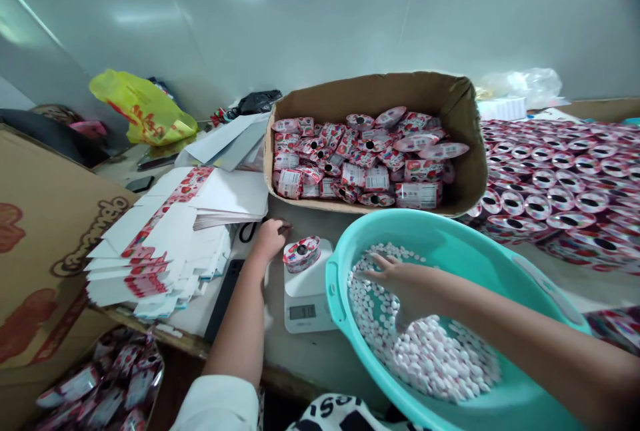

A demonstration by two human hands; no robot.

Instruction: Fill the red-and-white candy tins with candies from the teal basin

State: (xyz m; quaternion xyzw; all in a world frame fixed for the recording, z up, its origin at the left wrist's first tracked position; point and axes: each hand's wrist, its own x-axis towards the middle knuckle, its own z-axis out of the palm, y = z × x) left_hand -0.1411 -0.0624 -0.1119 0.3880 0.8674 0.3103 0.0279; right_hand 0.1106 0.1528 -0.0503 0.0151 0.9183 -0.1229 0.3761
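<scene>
My right hand [389, 274] reaches into a turquoise basin [345, 264], fingers spread over small white tablet-like candies [445, 358]. A larger heap of them lies below my wrist. My left hand [270, 239] rests on the table just left of a white kitchen scale [295, 319]. Its fingers are bent together, and whatever may be in them is hidden. One red-and-pink printed pouch [301, 254], with a dark opening on top, stands on the scale's plate. The scale's display is lit, its digits too small to read surely.
A cardboard box [480, 171] of similar pouches stands behind the basin; rows of upright pouches [560, 184] fill the right. Flat white printed cartons [175, 218] and a dark phone [227, 291] lie left. A bag of pouches [115, 378] sits below the table edge.
</scene>
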